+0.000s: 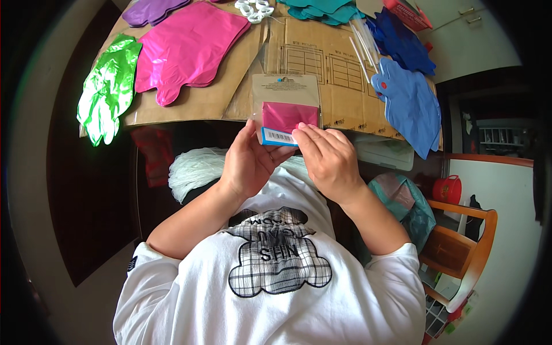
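A flat clear package [286,91] with a tan card and a folded pink foil piece [287,117] inside is held up at the table's near edge. Across its lower end lies a white barcode label with a blue border [278,136]. My left hand [250,165] grips the package at its lower left, thumb on the edge and fingers underneath. The fingers of my right hand [330,156] are pressed together over the right end of the label, touching it; the right thumb is mostly hidden.
Cardboard [241,86] covers the table. On it lie pink foil balloons [190,43], a green one [109,86], blue ones [409,100], teal ones [322,11], clear straws [363,52] and white rings [253,10]. A wooden chair [454,247] stands at the right, beside a teal bag [411,207].
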`<state>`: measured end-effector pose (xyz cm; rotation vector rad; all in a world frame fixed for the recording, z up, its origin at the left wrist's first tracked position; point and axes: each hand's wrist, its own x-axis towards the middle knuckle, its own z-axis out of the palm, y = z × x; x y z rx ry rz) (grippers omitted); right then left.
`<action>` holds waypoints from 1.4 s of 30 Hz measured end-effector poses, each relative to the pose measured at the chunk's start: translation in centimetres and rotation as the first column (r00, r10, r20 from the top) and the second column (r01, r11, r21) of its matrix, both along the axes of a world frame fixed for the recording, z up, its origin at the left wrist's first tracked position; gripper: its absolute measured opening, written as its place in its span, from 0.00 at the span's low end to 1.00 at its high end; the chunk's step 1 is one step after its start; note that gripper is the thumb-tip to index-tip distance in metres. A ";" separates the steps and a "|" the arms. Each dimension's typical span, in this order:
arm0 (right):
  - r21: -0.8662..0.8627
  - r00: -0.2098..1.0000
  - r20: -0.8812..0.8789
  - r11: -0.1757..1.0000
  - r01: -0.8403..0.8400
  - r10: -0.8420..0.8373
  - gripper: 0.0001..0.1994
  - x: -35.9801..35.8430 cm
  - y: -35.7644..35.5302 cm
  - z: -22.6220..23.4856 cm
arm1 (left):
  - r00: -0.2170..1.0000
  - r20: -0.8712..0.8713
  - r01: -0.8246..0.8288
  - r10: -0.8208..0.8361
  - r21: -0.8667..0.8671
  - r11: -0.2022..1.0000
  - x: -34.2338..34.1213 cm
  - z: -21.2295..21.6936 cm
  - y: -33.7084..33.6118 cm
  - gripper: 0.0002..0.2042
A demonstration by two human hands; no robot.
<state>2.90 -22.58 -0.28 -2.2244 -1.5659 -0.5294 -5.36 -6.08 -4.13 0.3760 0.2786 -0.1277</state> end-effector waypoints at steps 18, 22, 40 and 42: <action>-0.129 0.989 0.082 0.985 -0.111 0.122 0.17 1.9 1.1 0.5 | 0.986 0.018 -0.162 0.164 0.297 0.941 0.5 -1.1 -1.8 0.10; -0.125 0.978 0.137 0.982 -0.143 0.159 0.15 2.6 1.8 0.3 | 0.983 0.047 -0.182 0.175 0.292 0.939 0.5 -1.4 -1.8 0.11; -0.210 0.970 0.206 0.974 -0.082 0.126 0.16 2.4 3.6 0.7 | 0.984 0.068 -0.177 0.166 0.240 0.955 0.0 -2.4 -1.6 0.11; -0.181 0.974 0.211 0.982 -0.046 0.084 0.17 2.1 3.6 0.3 | 0.982 0.070 -0.185 0.174 0.226 0.956 0.0 -2.2 -1.5 0.11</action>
